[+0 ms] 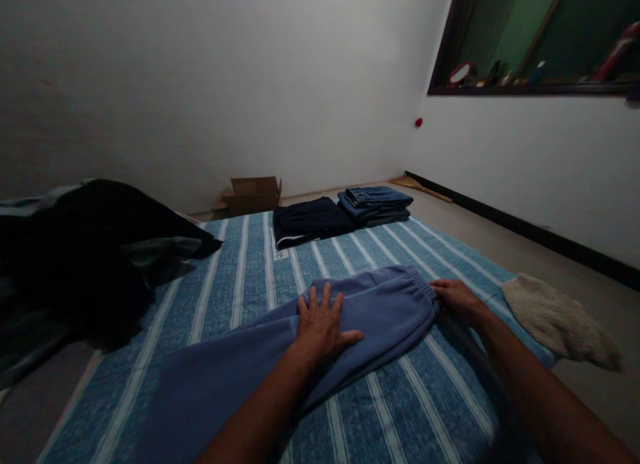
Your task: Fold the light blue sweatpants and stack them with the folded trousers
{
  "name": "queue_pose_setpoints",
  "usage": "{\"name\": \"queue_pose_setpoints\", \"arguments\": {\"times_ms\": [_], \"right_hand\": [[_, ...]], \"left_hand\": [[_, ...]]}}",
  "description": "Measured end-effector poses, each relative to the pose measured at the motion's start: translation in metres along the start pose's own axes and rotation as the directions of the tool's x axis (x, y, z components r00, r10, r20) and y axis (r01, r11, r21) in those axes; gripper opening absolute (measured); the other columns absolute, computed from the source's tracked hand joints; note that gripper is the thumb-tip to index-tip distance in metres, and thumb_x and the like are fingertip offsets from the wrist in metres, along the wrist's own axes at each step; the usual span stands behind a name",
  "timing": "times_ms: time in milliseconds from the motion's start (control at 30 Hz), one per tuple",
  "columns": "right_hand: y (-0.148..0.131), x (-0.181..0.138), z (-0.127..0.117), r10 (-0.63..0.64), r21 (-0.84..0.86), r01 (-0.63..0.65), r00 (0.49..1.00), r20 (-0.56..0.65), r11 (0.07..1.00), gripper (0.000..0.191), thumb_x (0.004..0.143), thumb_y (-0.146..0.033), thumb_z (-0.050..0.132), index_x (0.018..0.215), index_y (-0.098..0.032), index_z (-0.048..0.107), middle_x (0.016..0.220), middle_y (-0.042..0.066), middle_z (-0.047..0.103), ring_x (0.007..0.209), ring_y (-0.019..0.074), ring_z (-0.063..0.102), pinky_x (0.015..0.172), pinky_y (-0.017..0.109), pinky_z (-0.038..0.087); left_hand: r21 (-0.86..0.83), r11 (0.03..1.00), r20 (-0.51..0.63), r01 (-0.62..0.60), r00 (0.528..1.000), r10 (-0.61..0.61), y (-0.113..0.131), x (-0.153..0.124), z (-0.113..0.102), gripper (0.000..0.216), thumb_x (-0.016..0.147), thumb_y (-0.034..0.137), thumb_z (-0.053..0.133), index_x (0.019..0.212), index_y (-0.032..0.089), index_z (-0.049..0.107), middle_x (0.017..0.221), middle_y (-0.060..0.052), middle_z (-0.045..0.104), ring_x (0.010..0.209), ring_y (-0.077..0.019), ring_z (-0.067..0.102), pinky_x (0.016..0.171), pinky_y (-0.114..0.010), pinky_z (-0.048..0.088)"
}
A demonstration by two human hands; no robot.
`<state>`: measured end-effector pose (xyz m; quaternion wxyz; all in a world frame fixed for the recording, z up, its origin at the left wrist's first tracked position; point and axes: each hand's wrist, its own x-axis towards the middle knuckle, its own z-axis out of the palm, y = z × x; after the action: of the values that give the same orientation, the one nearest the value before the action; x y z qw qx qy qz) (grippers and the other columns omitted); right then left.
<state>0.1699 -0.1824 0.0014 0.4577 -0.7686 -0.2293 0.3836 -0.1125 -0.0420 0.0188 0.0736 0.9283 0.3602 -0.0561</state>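
Blue garment [257, 351], left hand [321, 325] atop; box [253, 199] (contents hidden)

Dim light, dark corners, blurry edges.

A striped sheet [400, 411] carries a blue garment [387, 309], folded clothes [313, 219] and black clothing [95, 257].

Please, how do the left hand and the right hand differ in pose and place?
The left hand lies palm down with fingers spread, while the right hand is curled and pinching. The left hand rests on the broad part of the blue garment; the right hand is at its gathered end. Both touch the garment.
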Motion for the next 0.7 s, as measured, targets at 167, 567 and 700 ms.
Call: {"name": "queue_pose_setpoints", "arguments": {"times_ms": [167,567,700], "right_hand": [[-0.008,0.021,0.001,0.043,-0.007,-0.043,0.988,0.147,0.999,0.014,0.064,-0.022,0.068,0.076,-0.014,0.068,0.055,0.0,0.064,0.04,0.0094,0.051,0.039,0.02,0.04],[-0.031,0.048,0.014,0.05,-0.009,-0.049,0.976,0.213,0.999,0.025,0.054,-0.022,0.077,0.077,-0.014,0.07,0.067,0.005,0.072,0.063,0.021,0.067,0.06,0.029,0.056],[-0.037,0.048,0.019,0.048,-0.035,-0.041,0.973,0.225,0.999,0.017,0.053,-0.022,0.076,0.068,-0.015,0.07,0.064,0.005,0.072,0.059,0.0222,0.067,0.058,0.031,0.056]], "left_hand": [[0.013,1.0,-0.038,-0.011,0.999,0.012,-0.002,0.0,0.004,0.097,0.068,0.08,0.046,0.144,0.019,0.035,0.155,-0.019,0.018,0.139,-0.0468,0.011,0.106,-0.065,0.01],[-0.091,0.908,-0.057,-0.41,0.912,0.406,0.045,0.0,-0.001,0.076,0.078,0.065,0.052,0.135,0.014,0.042,0.15,-0.02,0.03,0.14,-0.0367,0.019,0.11,-0.059,0.019],[-0.119,0.838,-0.036,-0.533,0.846,0.532,0.069,0.009,0.003,0.07,0.081,0.054,0.056,0.133,0.01,0.041,0.149,-0.022,0.03,0.14,-0.0364,0.021,0.11,-0.058,0.023]]}}
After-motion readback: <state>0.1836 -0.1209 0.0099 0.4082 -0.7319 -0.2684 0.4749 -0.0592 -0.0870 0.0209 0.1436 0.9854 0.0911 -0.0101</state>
